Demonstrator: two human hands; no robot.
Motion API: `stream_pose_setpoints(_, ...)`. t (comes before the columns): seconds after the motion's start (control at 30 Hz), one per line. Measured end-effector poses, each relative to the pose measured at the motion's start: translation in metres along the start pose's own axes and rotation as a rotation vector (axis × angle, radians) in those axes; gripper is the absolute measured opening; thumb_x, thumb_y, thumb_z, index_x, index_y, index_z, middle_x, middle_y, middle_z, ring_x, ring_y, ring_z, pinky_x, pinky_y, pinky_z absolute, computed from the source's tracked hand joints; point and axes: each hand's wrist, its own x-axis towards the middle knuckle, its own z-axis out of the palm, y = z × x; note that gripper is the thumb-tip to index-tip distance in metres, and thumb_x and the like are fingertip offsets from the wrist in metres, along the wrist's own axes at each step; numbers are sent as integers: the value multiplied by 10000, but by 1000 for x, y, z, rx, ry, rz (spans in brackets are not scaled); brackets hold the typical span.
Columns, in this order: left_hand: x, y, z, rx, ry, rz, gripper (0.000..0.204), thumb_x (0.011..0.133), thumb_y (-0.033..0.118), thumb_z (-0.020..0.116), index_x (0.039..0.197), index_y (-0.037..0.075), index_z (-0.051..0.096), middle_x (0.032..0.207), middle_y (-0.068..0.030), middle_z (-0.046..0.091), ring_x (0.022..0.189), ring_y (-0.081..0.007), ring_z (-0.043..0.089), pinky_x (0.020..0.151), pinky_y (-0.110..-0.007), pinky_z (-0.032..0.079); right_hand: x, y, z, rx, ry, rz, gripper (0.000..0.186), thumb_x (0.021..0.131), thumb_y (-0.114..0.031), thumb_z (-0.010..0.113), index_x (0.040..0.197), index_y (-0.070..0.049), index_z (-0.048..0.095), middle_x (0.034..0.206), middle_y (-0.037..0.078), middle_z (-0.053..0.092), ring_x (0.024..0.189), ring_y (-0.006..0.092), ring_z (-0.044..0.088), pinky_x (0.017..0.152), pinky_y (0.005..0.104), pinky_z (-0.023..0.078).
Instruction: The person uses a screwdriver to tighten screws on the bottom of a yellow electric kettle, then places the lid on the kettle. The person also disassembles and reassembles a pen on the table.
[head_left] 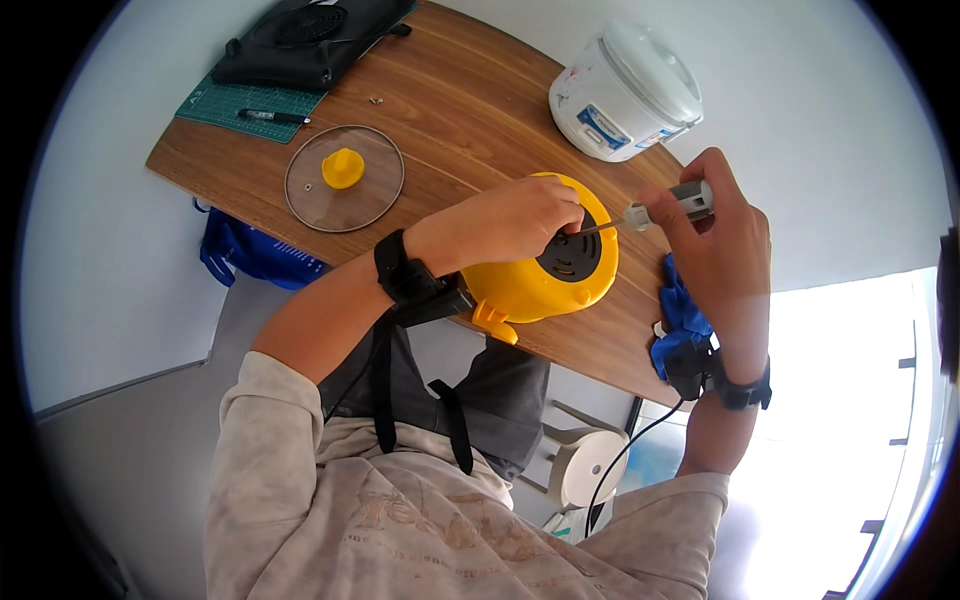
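A yellow appliance body (520,295), likely a small electric pot, lies with its round black slotted base (580,262) facing up near the table's front edge. My right hand (728,240) is wrapped round the grey and white handle of a screwdriver (638,214). Its metal shaft slants down to the left, its tip at the black base. Over the base's left side my left hand (522,215) rests with curled fingers pinched close to the screwdriver tip. Whatever those fingertips hold, if anything, is hidden. A yellow side handle (494,322) juts toward me.
Left of the pot lies a glass lid (315,208) with a yellow knob. Behind it are a green cutting mat (225,112), a black marker (272,117), a black device (270,60) and tiny parts (376,100). A white rice cooker (620,95) stands back right, blue cloth (683,310) at the right edge.
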Motion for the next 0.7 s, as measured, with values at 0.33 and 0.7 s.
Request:
stream_pose_setpoints(0.33,1,-2,3,-34,2,-15,223,881,-54,668,1094,13,680,1131,-134,691,1132,-272,627,1029,-334,498,3,16,4,322,7,-240,292,879,-205,767,1058,-85,569,855,92,723,712,186,675,682,300,536)
stream_pose_setpoints(0.7,0,-4,5,-32,19,9,243,860,-64,676,1093,4,691,1136,-128,686,1158,-271,607,1036,-341,490,0,9,-3,227,4,-78,261,853,-227,793,946,-63,612,771,93,700,628,214,660,678,331,544)
